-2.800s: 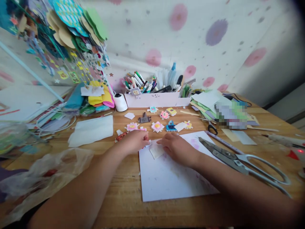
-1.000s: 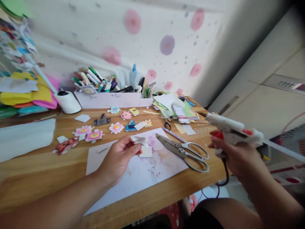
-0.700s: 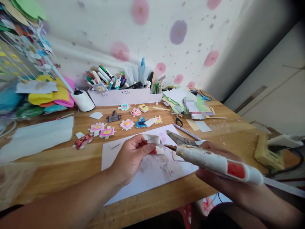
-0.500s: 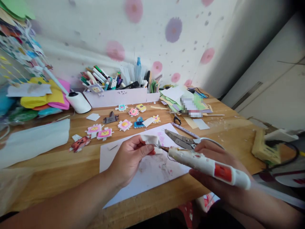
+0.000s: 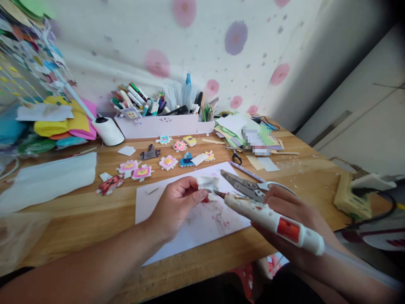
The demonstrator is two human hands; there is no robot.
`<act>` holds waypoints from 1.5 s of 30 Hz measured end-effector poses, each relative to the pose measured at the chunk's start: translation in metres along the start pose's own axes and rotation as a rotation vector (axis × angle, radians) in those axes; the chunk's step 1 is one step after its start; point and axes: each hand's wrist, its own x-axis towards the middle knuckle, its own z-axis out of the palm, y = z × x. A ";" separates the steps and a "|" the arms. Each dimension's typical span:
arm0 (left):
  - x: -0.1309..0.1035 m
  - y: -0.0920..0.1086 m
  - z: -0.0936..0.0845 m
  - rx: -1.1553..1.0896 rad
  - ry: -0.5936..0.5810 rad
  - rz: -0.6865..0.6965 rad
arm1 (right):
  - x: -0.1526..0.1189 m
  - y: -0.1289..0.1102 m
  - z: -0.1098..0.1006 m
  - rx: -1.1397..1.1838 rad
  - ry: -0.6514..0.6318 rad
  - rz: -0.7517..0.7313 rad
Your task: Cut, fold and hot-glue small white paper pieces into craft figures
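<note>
My left hand (image 5: 180, 202) pinches a small white paper piece (image 5: 209, 183), with a bit of red showing under its fingers. In my right hand (image 5: 291, 228) is a white hot glue gun (image 5: 253, 213) with a red panel and a clear glue stick coming out of its back end. The nozzle points left and is at the lower edge of the paper piece; whether it touches cannot be made out. Both hands are above a stained white sheet (image 5: 177, 238). Scissors (image 5: 243, 183) lie behind the glue gun, partly hidden by my right hand.
Several small paper figures (image 5: 167, 162) are spread over the wooden table. Behind them stands a white box (image 5: 152, 127) of pens. Paper scraps (image 5: 232, 123) pile up at the back right, a power strip (image 5: 352, 198) is at the right, and a white roll (image 5: 109, 131) is at the left.
The view has shifted slightly. My left hand has turned the white paper piece so more of its face shows, and the glue gun now tilts more steeply, its nozzle at the lower edge.
</note>
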 end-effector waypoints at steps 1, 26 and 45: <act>0.000 0.000 0.000 0.010 0.001 -0.003 | 0.000 0.000 0.000 -0.004 0.002 -0.006; -0.004 0.009 0.010 -0.254 0.040 -0.205 | -0.011 0.018 0.012 0.141 0.070 0.309; -0.021 0.009 0.018 -0.098 -0.206 -0.271 | 0.037 -0.009 0.041 0.857 0.322 0.628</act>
